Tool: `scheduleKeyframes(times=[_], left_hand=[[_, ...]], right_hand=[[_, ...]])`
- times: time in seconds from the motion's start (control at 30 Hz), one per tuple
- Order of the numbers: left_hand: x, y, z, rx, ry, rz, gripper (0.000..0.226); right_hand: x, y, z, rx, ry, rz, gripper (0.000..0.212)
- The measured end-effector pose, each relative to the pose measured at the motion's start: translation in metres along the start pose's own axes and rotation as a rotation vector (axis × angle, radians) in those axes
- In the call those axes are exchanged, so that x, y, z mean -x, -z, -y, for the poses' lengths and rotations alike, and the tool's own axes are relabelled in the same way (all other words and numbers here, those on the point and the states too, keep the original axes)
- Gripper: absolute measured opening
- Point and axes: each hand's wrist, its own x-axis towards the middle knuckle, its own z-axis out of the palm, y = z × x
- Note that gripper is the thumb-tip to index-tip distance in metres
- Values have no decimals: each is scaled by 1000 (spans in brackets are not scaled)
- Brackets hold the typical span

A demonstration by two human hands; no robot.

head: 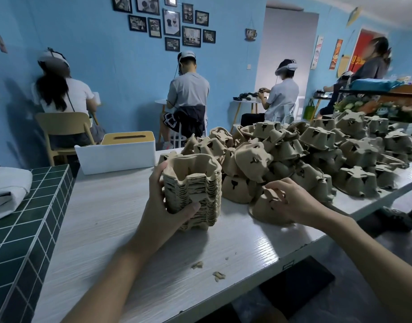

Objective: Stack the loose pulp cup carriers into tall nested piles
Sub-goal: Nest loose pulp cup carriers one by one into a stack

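A nested pile of brown pulp cup carriers [200, 190] stands open side up on the white table [102, 220]. My left hand [163, 206] grips its left side, fingers behind and thumb across the front. To the right, a single loose carrier [263, 208] lies upside down at the near edge of the heap. My right hand [291, 199] rests on top of it with curled fingers holding its upper rim. A large heap of loose carriers [316, 155], mostly upside down, spreads across the table behind and to the right.
A white box with a slotted tan lid [121, 152] stands at the back left of the table. A dark green tiled counter [25, 220] with a folded white cloth [7, 185] borders the left. Pulp crumbs [207, 269] lie near the front. Several seated people work behind.
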Motion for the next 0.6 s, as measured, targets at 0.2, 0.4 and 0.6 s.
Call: scheduleKeyframes(times=[0.2, 0.4, 0.6], left_hand=[[0, 0, 1, -19, -1, 1, 97], [1, 0, 2, -16, 4, -6, 95], [2, -1, 0, 5, 18, -22, 95]], right_hand=[[11, -1, 8, -117, 49, -63, 32], [18, 1, 20, -251, 69, -42, 29], [22, 6, 27, -423, 62, 83, 30]])
